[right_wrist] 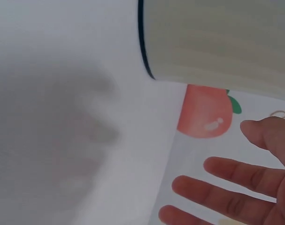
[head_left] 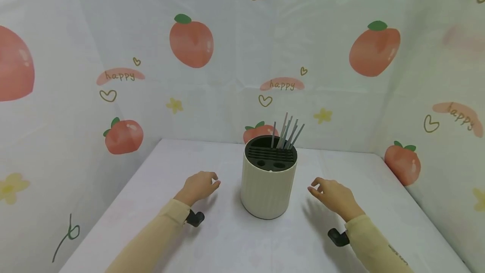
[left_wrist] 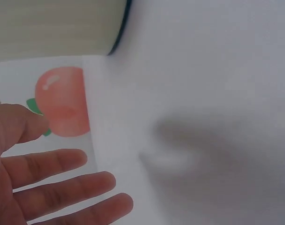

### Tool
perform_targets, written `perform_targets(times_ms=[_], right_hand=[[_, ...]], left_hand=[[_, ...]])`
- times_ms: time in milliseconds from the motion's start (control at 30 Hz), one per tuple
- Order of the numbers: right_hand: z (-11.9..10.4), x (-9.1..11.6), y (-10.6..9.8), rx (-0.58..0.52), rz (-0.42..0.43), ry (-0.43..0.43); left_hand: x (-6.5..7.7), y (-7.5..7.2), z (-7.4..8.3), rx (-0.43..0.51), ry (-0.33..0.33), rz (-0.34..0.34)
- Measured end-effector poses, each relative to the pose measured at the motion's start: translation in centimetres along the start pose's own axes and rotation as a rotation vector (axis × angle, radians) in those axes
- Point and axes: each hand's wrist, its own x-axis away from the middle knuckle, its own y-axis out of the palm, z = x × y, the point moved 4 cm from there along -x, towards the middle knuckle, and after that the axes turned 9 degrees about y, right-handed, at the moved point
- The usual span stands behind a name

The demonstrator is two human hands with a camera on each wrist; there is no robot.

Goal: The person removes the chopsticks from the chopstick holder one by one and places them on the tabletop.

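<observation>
A cream ribbed cylindrical holder (head_left: pixel 267 191) with a black slotted top (head_left: pixel 270 153) stands upright on the white table. Several thin grey sticks (head_left: pixel 286 134) lean out of its rear opening. To the left of the holder, my left hand (head_left: pixel 198 186) hovers with relaxed fingers and touches nothing. On the other side, my right hand (head_left: pixel 335 195) hangs above the table, fingers loosely bent, holding nothing. Both wrist views show spread fingers apart from the holder's wall (left_wrist: pixel 53 28), which fills the top of each picture. The lower ends of the sticks are hidden inside the holder.
The white table (head_left: pixel 261 250) runs back to a white curtain (head_left: pixel 227 108) printed with peaches, flowers and "happy" lettering. This curtain also borders the table at left and right. Small black cameras (head_left: pixel 195 218) sit at both wrists, by the cream sleeves (head_left: pixel 155 235).
</observation>
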Motion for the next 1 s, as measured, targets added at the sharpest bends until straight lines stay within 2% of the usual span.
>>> perform_targets(times_ms=[133,300,500,633,767,867,1000], right_hand=[[-0.6,-0.3,-1.3,-0.064,0.033,-0.033],[-2.0,-0.7,-4.3,-0.197,0.109,-0.085],[-3.8,-1.5,-7.9,-0.466,0.247,-0.177],[-4.8,-2.1,-9.6,-0.61,0.289,-0.232],[-5.5,-2.6,-10.2,-0.774,0.295,-0.277],[-6.1,-3.0,-10.2,-0.903,0.298,-0.327],[-6.6,-3.3,-9.7,-1.0,0.279,-0.369]], left_hand=[[-0.9,-1.1,0.1,0.061,0.017,0.032],[-1.9,-3.9,1.2,0.161,0.091,0.099],[-3.1,-7.5,3.6,0.335,0.172,0.174],[-3.9,-9.0,5.2,0.488,0.208,0.211],[-4.6,-9.2,6.5,0.64,0.246,0.191],[-5.0,-8.6,7.1,0.732,0.263,0.173],[-5.0,-7.6,7.3,0.809,0.258,0.169]])
